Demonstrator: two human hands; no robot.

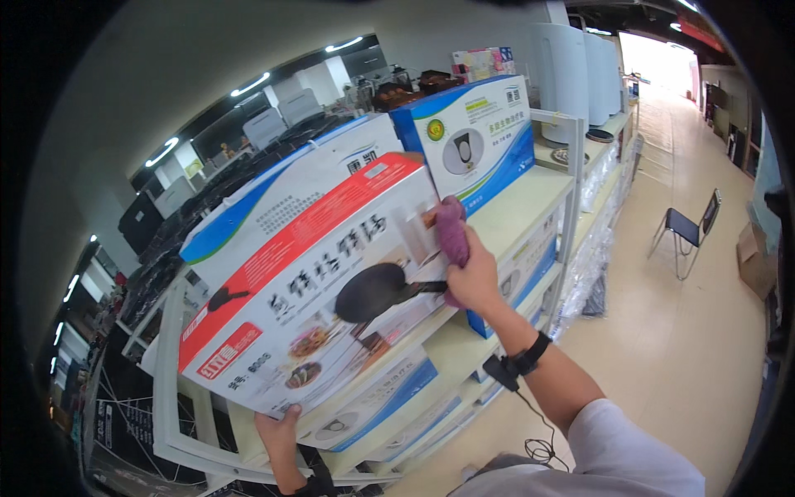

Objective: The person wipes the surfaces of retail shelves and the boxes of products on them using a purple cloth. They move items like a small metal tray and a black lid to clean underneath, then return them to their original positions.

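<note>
A large red and white cardboard box (310, 286) with a printed frying pan is tilted over the upper shelf. My left hand (279, 428) grips its lower near corner, thumb on the front face. At the box's right end is my right hand (469, 267), with a purple cloth (452, 233) bunched between the hand and the box; its fingers are partly hidden. Behind the held box stands a blue and white carton (279, 192), and a similar blue and white carton (475, 136) stands to its right. Both of my wrists wear black straps, the right one with a cable.
The pale metal shelving rack (522, 205) holds more blue and white cartons (379, 397) on lower levels. White cylindrical appliances (562, 81) stand farther along. A folding chair (683, 227) and a brown cardboard box (754, 261) are on the floor at right.
</note>
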